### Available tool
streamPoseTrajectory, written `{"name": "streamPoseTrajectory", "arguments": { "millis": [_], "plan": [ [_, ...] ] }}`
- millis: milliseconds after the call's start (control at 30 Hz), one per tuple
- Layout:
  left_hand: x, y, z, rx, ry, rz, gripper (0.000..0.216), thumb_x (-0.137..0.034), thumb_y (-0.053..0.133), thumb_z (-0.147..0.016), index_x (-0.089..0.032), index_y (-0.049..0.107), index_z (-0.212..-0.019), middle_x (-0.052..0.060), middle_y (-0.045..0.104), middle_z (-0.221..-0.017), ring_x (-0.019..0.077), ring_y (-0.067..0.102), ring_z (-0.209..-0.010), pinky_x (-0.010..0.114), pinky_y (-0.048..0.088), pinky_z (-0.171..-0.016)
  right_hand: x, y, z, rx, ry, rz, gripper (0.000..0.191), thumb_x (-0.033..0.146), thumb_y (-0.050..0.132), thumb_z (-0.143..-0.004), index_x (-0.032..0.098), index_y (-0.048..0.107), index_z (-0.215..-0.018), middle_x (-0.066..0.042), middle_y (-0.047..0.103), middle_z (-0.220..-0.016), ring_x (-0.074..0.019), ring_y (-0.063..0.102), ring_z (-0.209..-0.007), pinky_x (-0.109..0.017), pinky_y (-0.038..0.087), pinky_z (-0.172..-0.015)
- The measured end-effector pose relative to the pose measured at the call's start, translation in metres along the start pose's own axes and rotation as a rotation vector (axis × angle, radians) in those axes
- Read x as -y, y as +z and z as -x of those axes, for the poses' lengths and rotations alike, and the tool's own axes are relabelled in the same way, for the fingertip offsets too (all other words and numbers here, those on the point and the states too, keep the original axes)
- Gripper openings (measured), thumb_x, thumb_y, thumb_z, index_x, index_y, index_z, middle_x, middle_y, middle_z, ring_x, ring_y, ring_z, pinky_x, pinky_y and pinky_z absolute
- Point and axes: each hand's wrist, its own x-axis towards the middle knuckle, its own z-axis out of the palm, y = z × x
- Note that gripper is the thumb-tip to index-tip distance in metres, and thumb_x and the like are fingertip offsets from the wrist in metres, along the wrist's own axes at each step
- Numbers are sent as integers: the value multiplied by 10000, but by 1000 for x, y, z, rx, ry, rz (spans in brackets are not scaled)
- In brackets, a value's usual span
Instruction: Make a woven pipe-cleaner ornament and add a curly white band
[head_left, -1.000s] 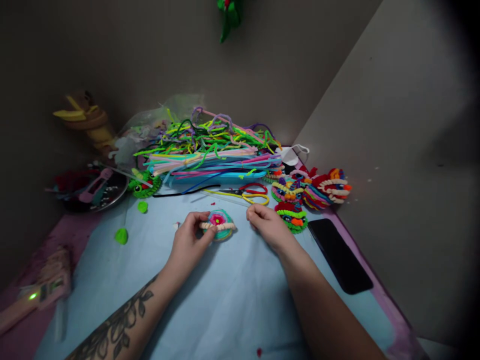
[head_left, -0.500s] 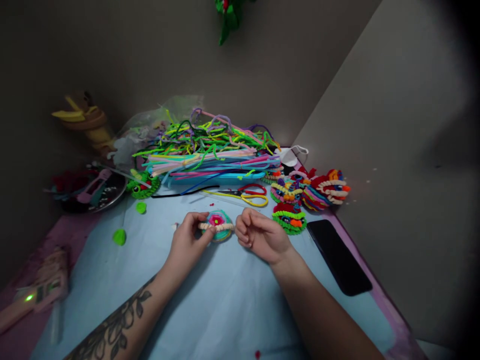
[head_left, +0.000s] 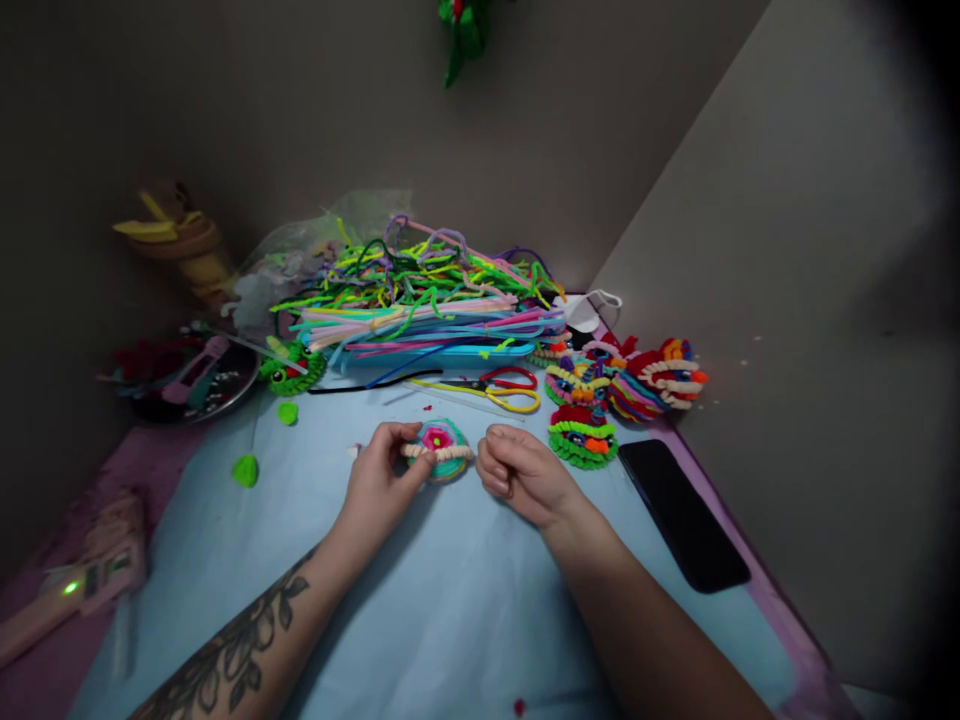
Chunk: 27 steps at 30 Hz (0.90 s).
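My left hand (head_left: 386, 470) pinches a round pipe-cleaner piece (head_left: 450, 467) by its left side, thumb in front. The piece is turquoise with a pink centre and a green dot. A crimped cream strip runs across it, its left part under my thumb. Just right of the piece, my right hand (head_left: 521, 473) is closed with its fingers curled in. Whatever lies inside those fingers is hidden. Beyond my hands are scissors (head_left: 504, 388) with one red and one yellow handle loop. Right of my right hand sits a green and red pipe-cleaner face (head_left: 581, 438).
A heap of pipe cleaners (head_left: 427, 290) fills a blue tray at the back. More colourful faces (head_left: 656, 380) stand at the right, near a black phone (head_left: 684, 515). Leftward are a metal bowl (head_left: 232, 385), a green scrap (head_left: 245, 470) and a pink glue gun (head_left: 97, 570).
The fingers of my right hand have curled in more tightly and the hand has turned slightly. My left hand keeps its hold on the round piece. The whole view has shifted a little.
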Motion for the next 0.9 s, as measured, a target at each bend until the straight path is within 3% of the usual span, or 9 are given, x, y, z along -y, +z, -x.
{"name": "streamPoseTrajectory", "arguments": {
  "millis": [100,233,267,333,400,467,600,700,900],
  "plan": [
    [0,0,0,1,2,-15,303,-347,639,-761,-177,523,-984,101,646,-1068,213,636,-896,368,495,-797,-2,-5,-1,-25,-23,53,406,369,742,-698,174,438,-513,48,461,-432,-61,397,-357,-195,206,-376],
    [0,0,1,0,9,-18,291,-349,638,-761,-182,516,-966,100,642,-1086,215,634,-903,373,493,-804,-3,-12,-3,-94,-70,221,469,496,650,-746,176,463,-459,8,507,-443,-76,400,-367,-217,259,-383],
    [0,0,1,1,8,-16,288,-346,639,-760,-183,514,-961,99,643,-1087,216,634,-908,374,492,-808,-2,-13,-3,-164,-128,312,396,474,656,-741,172,532,-515,-13,570,-527,-92,453,-426,-222,308,-412],
    [0,0,1,6,5,-11,283,-340,639,-761,-185,513,-961,99,643,-1092,219,634,-928,376,491,-818,-2,-14,-4,-363,-309,568,208,349,715,-678,195,662,-807,-54,665,-847,-149,575,-679,-254,427,-549],
    [0,0,2,9,6,-1,277,-335,635,-765,-187,515,-966,98,641,-1103,220,632,-948,373,489,-824,-3,-14,-4,-499,-476,834,516,229,724,-636,262,599,-1136,-65,604,-1140,-208,568,-976,-322,475,-743],
    [0,0,2,8,10,8,271,-326,636,-762,-187,521,-964,95,643,-1099,216,634,-944,367,490,-821,-5,-12,-4,-456,-533,1013,545,209,680,-688,284,554,-1212,-71,558,-1213,-231,525,-1106,-372,465,-852],
    [0,0,2,-8,18,7,278,-316,649,-748,-184,536,-965,85,651,-1061,203,637,-901,348,494,-801,-16,-3,-5,-259,-543,1147,159,225,621,-785,246,668,-936,-69,583,-1079,-213,562,-1063,-362,469,-894],
    [1,1,2,-14,11,6,315,-331,661,-740,-179,539,-988,81,652,-1033,194,635,-865,342,499,-785,-25,3,-8,-260,-520,1149,55,227,617,-803,223,661,-836,-73,565,-1065,-202,587,-1004,-325,506,-810],
    [0,-4,1,52,37,26,372,-355,656,-758,-175,541,-1063,89,644,-1060,207,630,-950,354,495,-846,-33,6,-12,-289,-518,1109,52,170,616,-783,208,646,-799,-66,548,-1038,-164,609,-838,-292,519,-709]
  ]
}}
